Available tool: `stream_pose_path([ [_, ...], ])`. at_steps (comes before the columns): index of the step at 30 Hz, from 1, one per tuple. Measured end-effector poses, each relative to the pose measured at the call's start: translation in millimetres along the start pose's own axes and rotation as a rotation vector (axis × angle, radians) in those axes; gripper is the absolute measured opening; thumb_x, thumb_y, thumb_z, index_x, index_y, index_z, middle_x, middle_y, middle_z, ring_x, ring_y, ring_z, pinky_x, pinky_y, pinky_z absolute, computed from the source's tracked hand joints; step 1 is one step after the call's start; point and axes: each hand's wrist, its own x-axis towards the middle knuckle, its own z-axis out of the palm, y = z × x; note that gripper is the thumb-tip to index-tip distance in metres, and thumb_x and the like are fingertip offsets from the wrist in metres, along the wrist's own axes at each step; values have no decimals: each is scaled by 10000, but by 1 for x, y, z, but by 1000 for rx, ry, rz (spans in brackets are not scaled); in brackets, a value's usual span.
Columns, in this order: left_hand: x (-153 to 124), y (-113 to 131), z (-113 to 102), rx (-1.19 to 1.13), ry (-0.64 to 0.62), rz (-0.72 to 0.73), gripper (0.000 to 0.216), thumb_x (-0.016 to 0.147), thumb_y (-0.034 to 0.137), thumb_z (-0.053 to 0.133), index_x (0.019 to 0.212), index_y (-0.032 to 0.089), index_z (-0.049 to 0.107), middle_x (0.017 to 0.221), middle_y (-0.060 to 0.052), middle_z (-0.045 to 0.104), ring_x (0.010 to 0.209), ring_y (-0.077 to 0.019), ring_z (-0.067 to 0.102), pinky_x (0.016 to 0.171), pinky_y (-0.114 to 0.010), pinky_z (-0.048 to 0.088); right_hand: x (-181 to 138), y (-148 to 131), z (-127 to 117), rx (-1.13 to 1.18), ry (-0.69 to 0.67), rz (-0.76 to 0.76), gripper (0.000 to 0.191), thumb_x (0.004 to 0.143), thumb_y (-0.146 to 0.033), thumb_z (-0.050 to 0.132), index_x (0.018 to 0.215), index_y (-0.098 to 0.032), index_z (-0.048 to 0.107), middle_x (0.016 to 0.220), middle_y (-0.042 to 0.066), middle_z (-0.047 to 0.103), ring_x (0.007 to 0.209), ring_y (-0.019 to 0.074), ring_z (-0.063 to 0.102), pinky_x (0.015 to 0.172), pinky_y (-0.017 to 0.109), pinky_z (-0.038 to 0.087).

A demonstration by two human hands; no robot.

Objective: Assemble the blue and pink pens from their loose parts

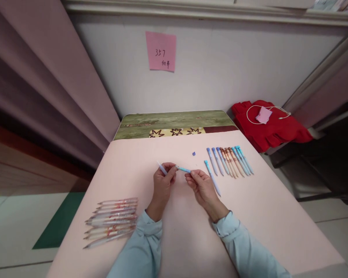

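Observation:
Over the middle of the table, my left hand (162,187) is closed around a pale lavender pen part (162,169), which pokes out up and to the left. Its thumb and fingertips also meet the left end of a light blue patterned pen barrel (184,170). My right hand (204,189) pinches that barrel at its right end. A small dark blue piece (194,153) lies just beyond the hands. To the right of my right hand rests a single blue pen (212,177) with a turquoise top.
Several pens with blue, brown and turquoise tops form a row (230,162) at the right. A pile of pens with clear and reddish barrels (113,218) lies at the left. Past the table's far right corner is a red cloth (275,133) with a white cord.

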Motion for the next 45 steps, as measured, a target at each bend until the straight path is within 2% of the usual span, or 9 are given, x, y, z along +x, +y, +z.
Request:
stream_pose_path([
  [13, -1, 0, 1, -2, -27, 16, 240, 740, 299, 787, 896, 172, 657, 633, 41, 556, 491, -56, 432, 452, -187, 314, 2, 0, 1, 63, 18, -27, 317, 651, -317, 883, 774, -160, 638, 692, 30, 739, 636, 109, 700, 618, 166, 583],
  [19, -5, 2, 3, 1, -127, -11, 218, 768, 316, 767, 909, 163, 700, 564, 48, 492, 477, -56, 393, 449, -194, 293, -1, -2, 1, 157, -69, 112, 211, 723, -256, 826, 806, -149, 664, 736, 29, 745, 665, 101, 704, 621, 144, 577],
  [22, -7, 2, 3, 1, -164, -13, 218, 763, 299, 773, 926, 167, 713, 605, 38, 519, 485, -50, 382, 456, -197, 297, -3, -3, 2, 180, -114, 161, 177, 736, -227, 817, 804, -150, 674, 756, 24, 748, 674, 93, 704, 631, 138, 581],
  [31, -6, 0, 3, 50, -103, -7, 232, 724, 315, 800, 880, 167, 712, 605, 36, 526, 492, -57, 386, 455, -202, 299, -3, -4, 2, 223, -55, 140, 209, 721, -231, 846, 803, -157, 669, 765, 11, 747, 690, 101, 715, 648, 145, 593],
  [35, -5, 0, 4, 74, -72, -9, 212, 738, 327, 786, 844, 168, 694, 570, 47, 502, 486, -59, 387, 454, -199, 297, -3, -4, 3, 247, -95, 128, 244, 685, -132, 851, 856, -170, 681, 782, -29, 723, 701, 73, 708, 685, 111, 580],
  [39, -5, -1, 5, 102, -68, -22, 213, 740, 336, 779, 831, 166, 688, 561, 49, 497, 486, -62, 395, 458, -198, 306, -3, -4, 2, 267, -110, 155, 318, 664, -66, 836, 931, -165, 693, 874, -4, 741, 757, 68, 716, 748, 101, 572],
  [45, -6, -2, 4, 197, -56, 5, 227, 709, 342, 801, 802, 165, 693, 591, 35, 543, 501, -74, 429, 482, -210, 350, -2, 2, 2, 272, -70, 151, 251, 690, -173, 857, 887, -172, 701, 832, -18, 740, 740, 69, 711, 707, 100, 576],
])
